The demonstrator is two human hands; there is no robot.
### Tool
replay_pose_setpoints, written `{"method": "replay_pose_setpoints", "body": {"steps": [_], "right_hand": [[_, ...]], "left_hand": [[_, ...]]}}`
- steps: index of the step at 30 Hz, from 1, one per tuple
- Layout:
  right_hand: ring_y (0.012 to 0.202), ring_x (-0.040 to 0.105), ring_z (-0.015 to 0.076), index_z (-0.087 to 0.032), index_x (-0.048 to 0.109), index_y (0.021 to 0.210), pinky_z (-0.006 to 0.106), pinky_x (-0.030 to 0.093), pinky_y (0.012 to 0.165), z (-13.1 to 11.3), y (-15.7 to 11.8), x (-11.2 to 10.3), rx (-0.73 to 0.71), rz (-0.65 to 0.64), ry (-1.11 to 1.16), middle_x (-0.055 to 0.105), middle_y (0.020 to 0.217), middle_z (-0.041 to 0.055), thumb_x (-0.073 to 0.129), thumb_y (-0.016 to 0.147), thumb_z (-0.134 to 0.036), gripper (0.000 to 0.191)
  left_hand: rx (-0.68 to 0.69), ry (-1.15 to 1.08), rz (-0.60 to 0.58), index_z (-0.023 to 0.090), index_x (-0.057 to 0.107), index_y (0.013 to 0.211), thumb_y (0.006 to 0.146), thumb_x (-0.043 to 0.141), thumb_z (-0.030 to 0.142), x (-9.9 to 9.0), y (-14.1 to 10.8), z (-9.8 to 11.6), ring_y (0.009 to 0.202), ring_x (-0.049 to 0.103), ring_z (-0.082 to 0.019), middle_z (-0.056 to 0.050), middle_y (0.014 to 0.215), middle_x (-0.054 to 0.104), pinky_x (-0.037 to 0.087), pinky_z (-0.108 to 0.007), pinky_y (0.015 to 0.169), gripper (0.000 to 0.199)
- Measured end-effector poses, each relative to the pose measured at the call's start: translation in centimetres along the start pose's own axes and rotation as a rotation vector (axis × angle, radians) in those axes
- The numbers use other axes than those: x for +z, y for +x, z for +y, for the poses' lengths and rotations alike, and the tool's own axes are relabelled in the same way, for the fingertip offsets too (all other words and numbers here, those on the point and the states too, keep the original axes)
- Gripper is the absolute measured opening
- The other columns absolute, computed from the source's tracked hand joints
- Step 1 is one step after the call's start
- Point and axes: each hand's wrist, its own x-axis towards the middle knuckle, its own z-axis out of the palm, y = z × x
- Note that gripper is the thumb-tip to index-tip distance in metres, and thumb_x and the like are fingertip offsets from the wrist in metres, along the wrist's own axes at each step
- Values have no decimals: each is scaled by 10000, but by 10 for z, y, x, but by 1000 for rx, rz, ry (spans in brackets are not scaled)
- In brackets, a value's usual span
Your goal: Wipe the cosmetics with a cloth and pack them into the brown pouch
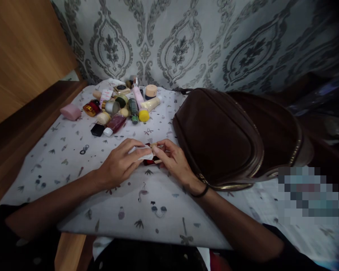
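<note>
Taking the clock face as centred on the person's two hands, with twelve pointing away from the body, the small dark-red item (pixel 149 162) sits at that centre, low over the cloth-covered bench (pixel 101 210). The left hand (pixel 122 160) comes in from about eight o'clock, its grip closed on a folded white wipe (pixel 143 153) pressed against the item. The right hand (pixel 172 158) reaches from four o'clock, thumb and fingers pinched on the item's near-right side, probably to steady it against the push of the wipe. Both sets of fingertips hide much of it, so its exact shape cannot be told.

A cluster of cosmetics lies at eleven o'clock, well apart from the hands, which seems to leave working room in front. In it, a dark-red bottle (pixel 115 124) and a green bottle (pixel 133 109) lie on their sides, perhaps since they would tip easily upright; a pink tube (pixel 137 96) leans among them. A pink block-shaped item (pixel 70 111) sits at ten o'clock, at the cluster's edge. The brown bag (pixel 214 131) fills two to three o'clock, just beside the right hand.
</note>
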Motion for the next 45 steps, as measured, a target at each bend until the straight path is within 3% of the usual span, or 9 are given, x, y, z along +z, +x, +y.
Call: {"method": "replay_pose_setpoints", "body": {"steps": [10, 17, 21, 25, 29, 35, 40, 45], "right_hand": [[464, 593, 128, -188, 604, 857, 220, 459, 405, 11, 4, -3, 36, 6, 65, 636, 626, -9, 568, 853, -647, 461], [455, 580, 136, -176, 606, 813, 240, 472, 439, 9, 2, -3, 48, 0, 100, 619, 558, -7, 555, 864, -673, 503], [493, 582, 136, -172, 626, 781, 239, 477, 461, 4, -2, 2, 113, -12, 274, 625, 587, 2, 582, 849, -671, 506], [501, 557, 115, -186, 619, 748, 204, 444, 439, -2, -2, 4, 243, -77, 569, 616, 607, -8, 667, 782, -640, 458], [444, 522, 101, -208, 588, 702, 186, 433, 418, -3, 2, 3, 400, -49, 721, 572, 538, -30, 628, 834, -579, 396], [391, 524, 87, -189, 603, 684, 159, 401, 366, -1, 0, 5, 456, -100, 775, 607, 512, -14, 583, 888, -540, 406], [382, 548, 77, -173, 604, 691, 146, 399, 352, 1, -1, 6, 408, -184, 786, 612, 495, -31, 664, 830, -565, 420], [417, 573, 80, -146, 664, 772, 152, 432, 384, 4, -2, 8, 306, -259, 734, 655, 550, -15, 712, 789, -579, 436]], "left_hand": [[131, 69, 0, 193, 640, 1175, 996, 460, 134, 1, 4, 1, 1061, 593, -218, -111, 1100, 625, 546, -378, 886, 261], [209, 124, 40, 167, 652, 1164, 969, 528, 115, 1, 2, 0, 1091, 608, -240, -119, 1085, 654, 580, -416, 887, 237], [372, 289, 35, 93, 662, 1140, 922, 622, 106, -3, 4, 5, 1099, 620, -255, -131, 1096, 684, 599, -393, 901, 222], [453, 362, 31, 112, 677, 1111, 952, 588, 118, -5, 6, 8, 1108, 638, -238, -93, 1096, 719, 616, -376, 892, 183], [440, 238, 58, 67, 655, 1181, 948, 581, 93, -2, 3, 7, 1167, 634, -249, -121, 1125, 722, 616, -382, 947, 246], [333, 78, 106, 46, 592, 1268, 990, 478, 89, -3, 2, 6, 1222, 624, -241, -163, 1162, 710, 616, -397, 976, 304], [257, 28, 126, 100, 544, 1337, 998, 463, 129, -6, 6, 9, 1158, 646, -252, -167, 1146, 699, 617, -415, 921, 350], [176, 2, 186, 149, 568, 1272, 982, 487, 130, -7, 8, 8, 910, 659, -208, -120, 992, 684, 590, -356, 761, 302]]}}
